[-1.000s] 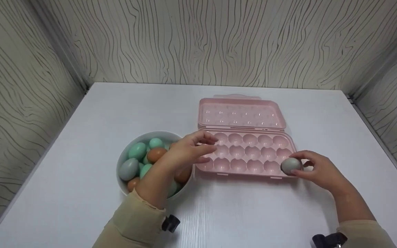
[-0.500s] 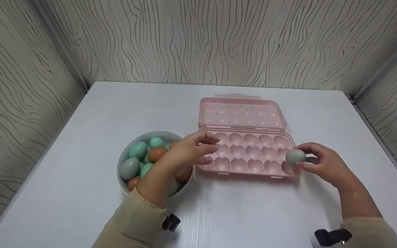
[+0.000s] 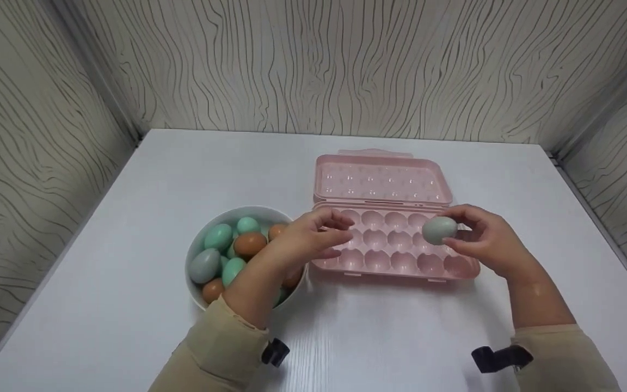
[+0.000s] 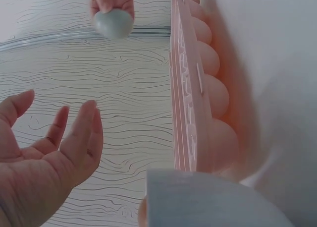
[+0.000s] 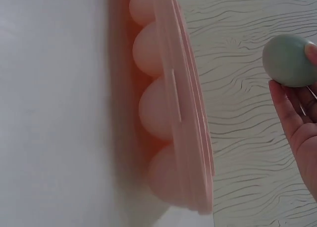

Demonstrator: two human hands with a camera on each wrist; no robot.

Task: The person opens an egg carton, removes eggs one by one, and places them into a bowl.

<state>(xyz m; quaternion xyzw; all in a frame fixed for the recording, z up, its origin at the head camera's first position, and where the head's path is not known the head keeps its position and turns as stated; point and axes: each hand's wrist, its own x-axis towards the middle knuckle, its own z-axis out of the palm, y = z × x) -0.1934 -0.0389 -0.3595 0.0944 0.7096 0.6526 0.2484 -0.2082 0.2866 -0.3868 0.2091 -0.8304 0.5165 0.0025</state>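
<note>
In the head view my right hand (image 3: 485, 239) pinches a pale grey-green egg (image 3: 439, 231) between thumb and fingers, above the right end of the pink egg carton (image 3: 389, 277). The right wrist view shows the same egg (image 5: 288, 61) raised past the carton's (image 5: 190, 138) rim. My left hand (image 3: 313, 237) hovers over the gap between bowl and carton, its fingers spread and loosely bent with nothing between them. Its forearm hides part of the white bowl (image 3: 189, 288), which holds several green, brown and grey-blue eggs (image 3: 204, 265). Every carton cup that shows holds no egg.
The carton's lid (image 3: 381, 179) lies folded back behind the cups. Both stand on a white table (image 3: 101, 261). Wood-grain panels (image 3: 313, 65) rise behind the table and on both sides. Each wrist carries a small black camera mount (image 3: 501, 359).
My right hand has lifted the grey-green egg from the front right corner cup, then carried it up and leftward over the carton. My left hand has barely moved, slightly to the right.
</note>
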